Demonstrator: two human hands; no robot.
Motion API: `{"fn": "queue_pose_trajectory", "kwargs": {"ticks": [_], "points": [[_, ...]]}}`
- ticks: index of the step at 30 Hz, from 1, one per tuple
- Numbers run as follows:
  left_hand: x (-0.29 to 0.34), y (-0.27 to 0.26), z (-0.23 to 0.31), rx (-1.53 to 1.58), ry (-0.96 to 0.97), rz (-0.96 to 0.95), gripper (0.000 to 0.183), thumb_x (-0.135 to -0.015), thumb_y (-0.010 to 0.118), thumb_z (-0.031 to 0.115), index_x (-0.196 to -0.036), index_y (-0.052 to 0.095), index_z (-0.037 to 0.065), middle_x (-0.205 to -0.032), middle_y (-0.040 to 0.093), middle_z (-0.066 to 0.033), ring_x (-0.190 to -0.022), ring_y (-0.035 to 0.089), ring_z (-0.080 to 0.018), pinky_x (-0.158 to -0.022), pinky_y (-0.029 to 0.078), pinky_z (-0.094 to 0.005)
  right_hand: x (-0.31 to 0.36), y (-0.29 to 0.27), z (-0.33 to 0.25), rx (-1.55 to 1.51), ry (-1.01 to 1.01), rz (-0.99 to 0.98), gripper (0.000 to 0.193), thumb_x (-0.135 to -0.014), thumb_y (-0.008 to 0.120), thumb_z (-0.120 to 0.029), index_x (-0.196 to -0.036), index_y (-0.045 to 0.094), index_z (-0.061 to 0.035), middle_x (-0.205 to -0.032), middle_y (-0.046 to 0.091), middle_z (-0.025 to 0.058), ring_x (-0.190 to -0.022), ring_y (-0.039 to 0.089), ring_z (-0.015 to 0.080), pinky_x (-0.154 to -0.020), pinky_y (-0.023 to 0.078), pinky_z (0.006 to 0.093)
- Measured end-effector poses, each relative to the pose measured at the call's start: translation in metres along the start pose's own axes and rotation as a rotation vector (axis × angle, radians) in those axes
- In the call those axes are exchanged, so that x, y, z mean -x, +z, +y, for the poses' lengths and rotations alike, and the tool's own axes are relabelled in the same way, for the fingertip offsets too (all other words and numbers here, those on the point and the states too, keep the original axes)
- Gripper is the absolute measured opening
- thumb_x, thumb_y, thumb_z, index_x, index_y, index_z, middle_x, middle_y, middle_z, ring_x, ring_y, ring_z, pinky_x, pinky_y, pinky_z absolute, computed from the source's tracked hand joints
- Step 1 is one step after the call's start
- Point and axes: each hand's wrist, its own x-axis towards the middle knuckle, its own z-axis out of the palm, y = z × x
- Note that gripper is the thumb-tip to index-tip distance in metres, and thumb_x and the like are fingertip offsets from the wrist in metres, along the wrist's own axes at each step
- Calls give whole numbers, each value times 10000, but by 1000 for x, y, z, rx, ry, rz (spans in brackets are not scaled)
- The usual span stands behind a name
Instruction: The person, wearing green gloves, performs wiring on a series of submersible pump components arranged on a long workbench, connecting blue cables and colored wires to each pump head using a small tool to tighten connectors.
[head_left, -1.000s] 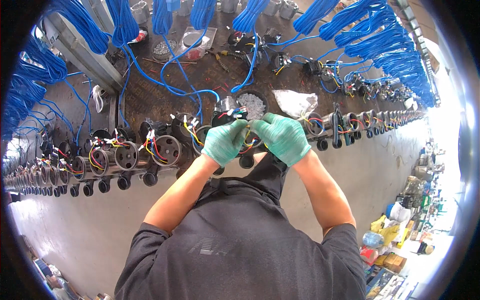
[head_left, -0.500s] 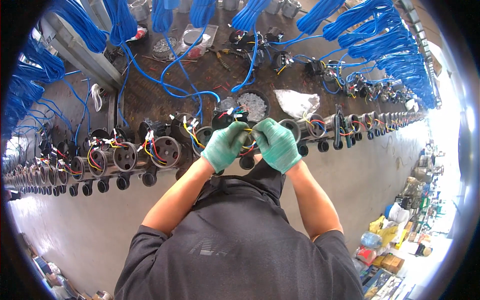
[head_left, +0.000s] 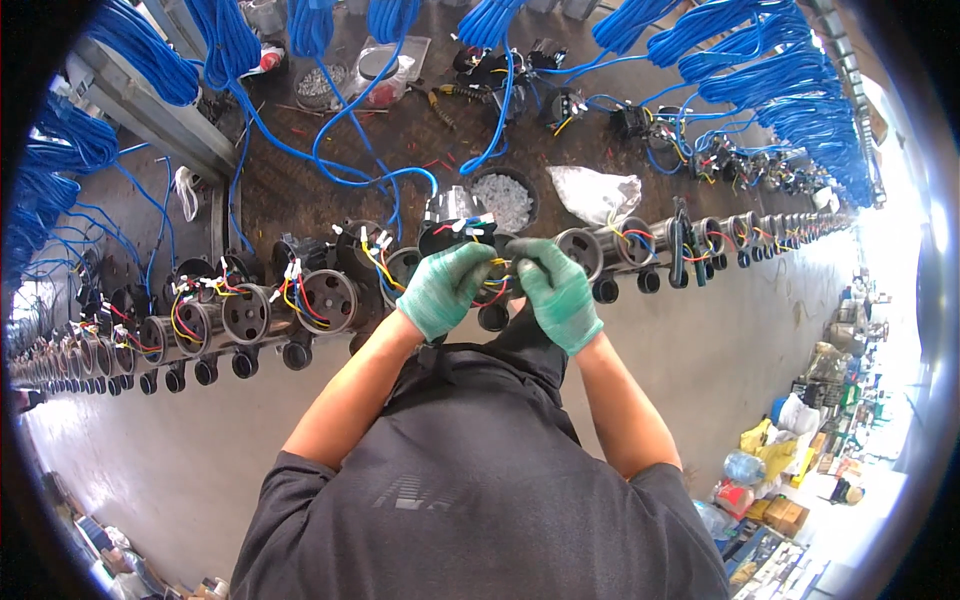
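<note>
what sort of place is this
Probably an electrical assembly workshop: round, dull metal housings, many with thin coloured wires, line the near edge of a long dark-brown workbench, and bundled bright-blue cables hang above it.

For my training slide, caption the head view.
Green-gloved left hand and right hand near each other at a yellow wire, blue cable coils hanging beyond.

And here's the yellow wire, pinched at my left grip, a short stretch showing toward my right grip! Just beyond sits the round black part, white-tipped wires sprouting from it, the blue cable arching down to its far side. Nearer me, the red wire curves between both grips.
</note>
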Motion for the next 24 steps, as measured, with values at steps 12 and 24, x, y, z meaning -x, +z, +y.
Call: {"fn": "queue_pose_trajectory", "kwargs": {"ticks": [12,24], "points": [[-1,-2,0,4,-36,-35,215,-1057,693,27,-1269,726,11,-1106,796,-156,-988,776,-266,-879,604,-381,-19,-20,10,710,-729,-40,216,-880,804,-96,-1085,739,-89,-1005,752,110,-828,752,309,-670,606,430],[1,-2,-2,5,33,-20,220,-1051,703,20,-1269,734,28,-1110,797,-153,-986,784,-276,-875,609,-379,5,7,1,-1005,835,-70,209,-1102,646,-209,-1017,735,-41,-757,691,32,-564,630,139,-517,502,310]]}}
